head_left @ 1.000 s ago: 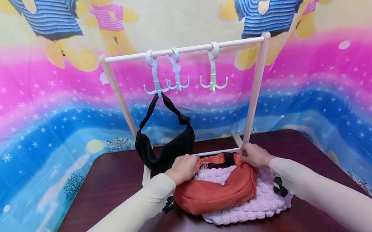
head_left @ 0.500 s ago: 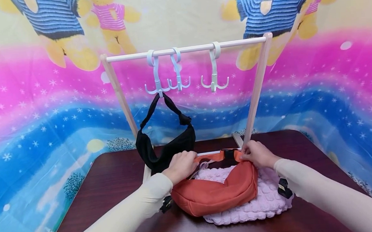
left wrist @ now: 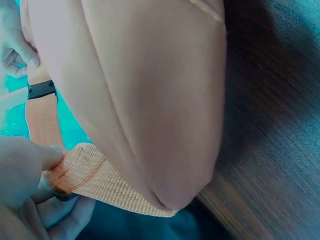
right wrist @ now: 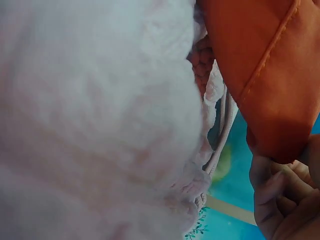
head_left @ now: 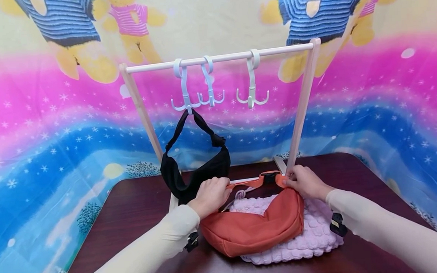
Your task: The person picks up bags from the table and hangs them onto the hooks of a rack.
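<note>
An orange-red crossbody bag (head_left: pixel 252 230) is held up by its strap between my two hands. My left hand (head_left: pixel 211 196) pinches the strap's left end; in the left wrist view the thumb and fingers (left wrist: pixel 75 215) grip the orange webbing (left wrist: pixel 115 185) at a dark fitting. At the right end, my right hand (head_left: pixel 306 183) pinches the strap beside the black buckle (head_left: pixel 269 178). The right wrist view has my right fingers (right wrist: pixel 287 195) curled at the bag's corner (right wrist: pixel 270 75). Behind and under it lies a pink puffy quilted bag (head_left: pixel 318 234) on the table.
A wooden rack's top bar (head_left: pixel 226 58) carries two blue hooks (head_left: pixel 185 89) and a pale green hook (head_left: pixel 251 84). From the leftmost hook hangs a black bag (head_left: pixel 202 174), close behind my left hand. A dark red-brown table (head_left: pixel 134 221) lies below. A printed cloth backdrop (head_left: pixel 76 151) surrounds it.
Both hands have drawn slightly apart, pulling the strap straighter. The orange-red bag has shifted a little left and toward me. The hung black bag stays on its hook.
</note>
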Demonstrator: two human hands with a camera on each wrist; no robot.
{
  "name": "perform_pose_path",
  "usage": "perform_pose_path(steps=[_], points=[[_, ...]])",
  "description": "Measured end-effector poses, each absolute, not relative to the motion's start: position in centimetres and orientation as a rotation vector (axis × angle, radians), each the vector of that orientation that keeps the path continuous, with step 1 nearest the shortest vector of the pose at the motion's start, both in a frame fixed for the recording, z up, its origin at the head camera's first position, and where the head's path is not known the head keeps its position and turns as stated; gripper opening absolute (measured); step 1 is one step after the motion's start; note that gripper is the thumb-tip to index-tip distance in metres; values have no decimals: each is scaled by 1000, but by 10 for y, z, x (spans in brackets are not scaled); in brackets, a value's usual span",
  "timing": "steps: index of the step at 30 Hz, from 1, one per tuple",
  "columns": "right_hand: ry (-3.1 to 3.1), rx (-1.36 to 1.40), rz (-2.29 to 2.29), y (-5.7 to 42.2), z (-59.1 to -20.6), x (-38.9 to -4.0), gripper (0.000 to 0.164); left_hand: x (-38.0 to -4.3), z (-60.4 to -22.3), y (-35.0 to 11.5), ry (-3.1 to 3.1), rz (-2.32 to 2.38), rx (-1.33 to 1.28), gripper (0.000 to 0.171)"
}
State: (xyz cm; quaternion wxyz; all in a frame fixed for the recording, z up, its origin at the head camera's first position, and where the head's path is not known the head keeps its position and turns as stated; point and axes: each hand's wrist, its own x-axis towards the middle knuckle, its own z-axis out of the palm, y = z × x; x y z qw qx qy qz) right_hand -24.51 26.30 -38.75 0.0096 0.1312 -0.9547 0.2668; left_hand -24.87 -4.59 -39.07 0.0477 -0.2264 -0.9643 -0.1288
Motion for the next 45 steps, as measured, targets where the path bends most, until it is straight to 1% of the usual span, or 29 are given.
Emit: perform_pose_path(steps=[5, 15, 23, 33, 39, 45], points=[[-2968, 406, 816, 262, -387, -243, 10, -248, -389, -49, -2903, -391, -695, 16], [-2929, 429, 686, 259, -386, -239, 9, -245, -379, -53, -2888, -441, -692, 21], [-2909, 407, 606, 259, -381, -234, 9, -240, -374, -58, -2886, -469, -701, 18], [-2835, 444, 622, 257, -376, -230, 5, -235, -371, -65, -2877, -526, -700, 16], [-2800, 486, 581, 256, -375, -228, 9, -231, -369, -69, -2867, -535, -713, 18], [-2778, 505, 569, 253, -373, -227, 10, -229, -368, -73, -2848, -510, -716, 17]])
